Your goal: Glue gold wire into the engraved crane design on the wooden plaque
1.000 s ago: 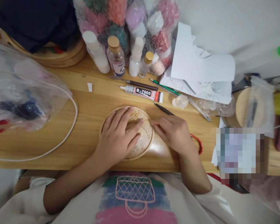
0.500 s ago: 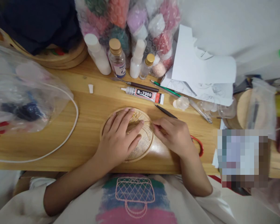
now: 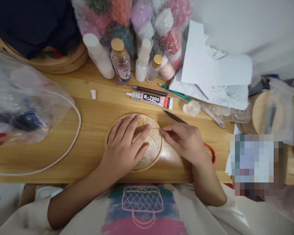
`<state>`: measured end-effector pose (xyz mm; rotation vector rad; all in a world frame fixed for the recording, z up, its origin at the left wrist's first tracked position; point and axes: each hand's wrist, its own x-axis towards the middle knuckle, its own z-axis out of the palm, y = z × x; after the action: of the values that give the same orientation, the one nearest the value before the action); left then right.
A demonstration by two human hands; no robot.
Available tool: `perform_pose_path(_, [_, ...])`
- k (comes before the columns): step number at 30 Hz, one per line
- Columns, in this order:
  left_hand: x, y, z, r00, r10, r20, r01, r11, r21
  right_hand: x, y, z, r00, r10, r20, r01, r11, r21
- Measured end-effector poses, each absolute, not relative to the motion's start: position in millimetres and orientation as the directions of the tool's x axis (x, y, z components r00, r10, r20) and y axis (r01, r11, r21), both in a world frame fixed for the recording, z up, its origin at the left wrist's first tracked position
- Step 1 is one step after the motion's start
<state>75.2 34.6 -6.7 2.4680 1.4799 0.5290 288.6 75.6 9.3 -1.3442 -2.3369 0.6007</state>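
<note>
On the desk in front of me lies a round wooden board [image 3: 150, 156] with a pale face. Its face carries a printed line drawing, and gold-coloured raised lines run along the upper part. My left hand [image 3: 123, 147] rests flat across the board's left half with the fingers apart, covering much of the design. Beyond the board's right rim, my right hand [image 3: 183, 140] is closed in a pinch. From its fingertips a thin gold strand [image 3: 155, 130] runs leftward over the board toward my left index finger. Whether it is wire or thread is too fine to tell.
Behind the board lie a B-7000 glue tube [image 3: 150, 98], a dark-handled tool [image 3: 149, 90] and black tweezers [image 3: 175, 116]. Red-handled scissors [image 3: 212, 152] sit partly behind my right hand. Bottles [image 3: 121, 63] line the back; a white cable [image 3: 75, 137] curves at left.
Both hands keep nearly the same pose on and beside the board. My right hand has shifted slightly to the right, with the strand still at its fingertips. The camera view has moved a little.
</note>
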Motion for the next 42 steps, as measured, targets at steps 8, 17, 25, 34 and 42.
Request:
perform_pose_path(8, [74.0,36.1,-5.8,0.423,0.888,0.178,0.804,-0.459,0.378,289.9,74.9,8.5,-0.482,0.871,0.097,0.724,0.458,-0.516])
perform_pose_path(17, [73.5,37.8,-2.3,0.425,0.887,0.181,0.798,-0.462,0.388,290.1,75.4,8.9,-0.492,0.865,0.096,0.718,0.466,-0.517])
perform_pose_path(25, [73.5,65.6,22.3,0.442,0.889,0.121,0.785,-0.448,0.429,289.2,74.8,9.2,-0.501,0.856,0.127,0.713,0.491,-0.5])
perform_pose_path(34, [90.0,83.4,7.6,0.513,0.833,0.207,0.708,-0.548,0.446,290.0,75.7,8.4,-0.5,0.859,0.106,0.711,0.478,-0.515])
perform_pose_path(42, [93.8,84.2,3.1,0.507,0.827,0.241,0.674,-0.555,0.488,289.4,75.8,8.8,-0.497,0.859,0.121,0.723,0.488,-0.49])
